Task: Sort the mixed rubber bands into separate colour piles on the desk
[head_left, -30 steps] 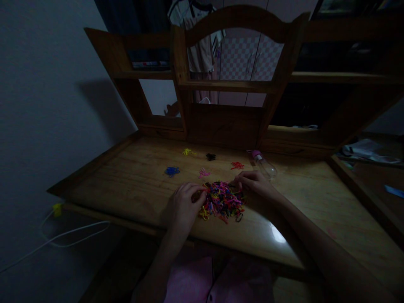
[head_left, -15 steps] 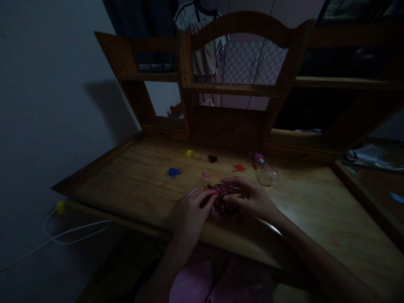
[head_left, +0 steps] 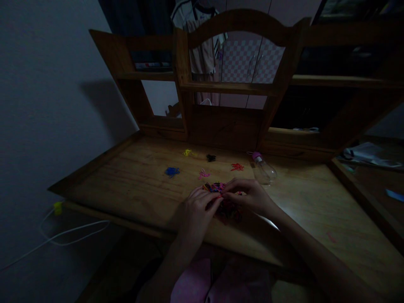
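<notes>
A heap of small coloured rubber bands (head_left: 226,207) lies near the front of the wooden desk (head_left: 132,181). My left hand (head_left: 195,212) and my right hand (head_left: 251,195) meet over the heap, fingertips pinched together on a red band. Both hands cover most of the heap. Beyond it lie small sorted clusters: blue (head_left: 172,171), yellow (head_left: 187,152), black (head_left: 211,158), pink (head_left: 203,174) and red (head_left: 237,167).
A clear bulb-shaped bottle with a pink cap (head_left: 264,169) lies on its side right of the red cluster. A wooden hutch with shelves (head_left: 227,88) rises at the desk's back. A white cable (head_left: 63,235) hangs off the left edge. Papers (head_left: 369,153) lie far right.
Both hands have moved from the sides of the heap to its top and now pinch together over it. The sorted clusters and the bottle have stayed put.
</notes>
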Demonstrator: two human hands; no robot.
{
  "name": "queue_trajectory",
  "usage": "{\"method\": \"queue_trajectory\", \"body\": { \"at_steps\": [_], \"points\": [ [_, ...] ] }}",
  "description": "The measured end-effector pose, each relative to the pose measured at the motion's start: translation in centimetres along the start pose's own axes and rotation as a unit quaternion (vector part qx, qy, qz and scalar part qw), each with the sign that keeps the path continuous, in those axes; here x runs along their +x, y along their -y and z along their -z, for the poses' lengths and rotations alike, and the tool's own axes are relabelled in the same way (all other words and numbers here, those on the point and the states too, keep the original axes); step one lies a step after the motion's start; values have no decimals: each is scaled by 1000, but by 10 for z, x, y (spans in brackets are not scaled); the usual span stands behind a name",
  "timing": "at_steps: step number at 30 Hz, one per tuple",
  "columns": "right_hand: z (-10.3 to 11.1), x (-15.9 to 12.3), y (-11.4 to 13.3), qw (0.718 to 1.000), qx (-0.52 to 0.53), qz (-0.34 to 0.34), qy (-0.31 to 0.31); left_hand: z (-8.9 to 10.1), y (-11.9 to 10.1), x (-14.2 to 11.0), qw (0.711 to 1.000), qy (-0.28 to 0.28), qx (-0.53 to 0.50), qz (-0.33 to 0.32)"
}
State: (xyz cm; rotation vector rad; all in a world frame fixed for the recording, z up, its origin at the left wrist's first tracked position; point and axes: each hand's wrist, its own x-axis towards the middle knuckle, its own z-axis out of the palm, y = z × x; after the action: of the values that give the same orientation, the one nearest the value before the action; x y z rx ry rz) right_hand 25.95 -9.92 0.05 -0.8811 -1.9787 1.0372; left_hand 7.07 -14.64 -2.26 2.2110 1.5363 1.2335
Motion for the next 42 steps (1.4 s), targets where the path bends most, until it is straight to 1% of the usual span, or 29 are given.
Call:
{"method": "queue_trajectory", "body": {
  "at_steps": [5,8,11,14,16,18,19,21,23,25,26,29,32,34,37,42],
  "points": [
    [-2,2,-1,999,42,1,21,6,-1,3,1000,19,-1,-8],
    [-3,2,-1,998,43,12,37,9,-2,4,999,47,1,-10],
    [-3,1,1,998,36,19,38,11,-2,6,997,79,-15,-2],
    [-2,1,4,999,32,19,39,9,-2,8,996,83,-26,5],
    [0,2,4,999,32,16,37,8,-1,9,997,74,-32,13],
    [5,4,0,999,31,11,16,8,0,9,997,61,-35,23],
    [9,5,-4,1000,28,6,-8,8,1,9,998,54,-36,28],
    [19,7,-16,996,5,-13,-88,9,4,9,998,39,-38,33],
    [30,8,-31,981,-53,-43,-184,12,9,7,998,29,-40,41],
    [39,9,-46,962,-126,-69,-234,15,14,4,997,18,-39,56],
    [43,9,-53,954,-153,-73,-247,17,17,3,997,9,-35,66],
    [47,9,-65,939,-217,-66,-259,23,22,-3,994,-1,-29,101],
    [42,12,-71,928,-264,-49,-259,29,24,-8,989,25,-50,134],
    [38,14,-73,927,-268,-51,-257,33,25,-10,987,30,-59,145],
    [33,16,-75,932,-256,-49,-250,36,28,-11,987,14,-57,147],
    [33,16,-74,927,-269,-28,-261,41,34,-9,986,12,-50,158]
  ]
}}
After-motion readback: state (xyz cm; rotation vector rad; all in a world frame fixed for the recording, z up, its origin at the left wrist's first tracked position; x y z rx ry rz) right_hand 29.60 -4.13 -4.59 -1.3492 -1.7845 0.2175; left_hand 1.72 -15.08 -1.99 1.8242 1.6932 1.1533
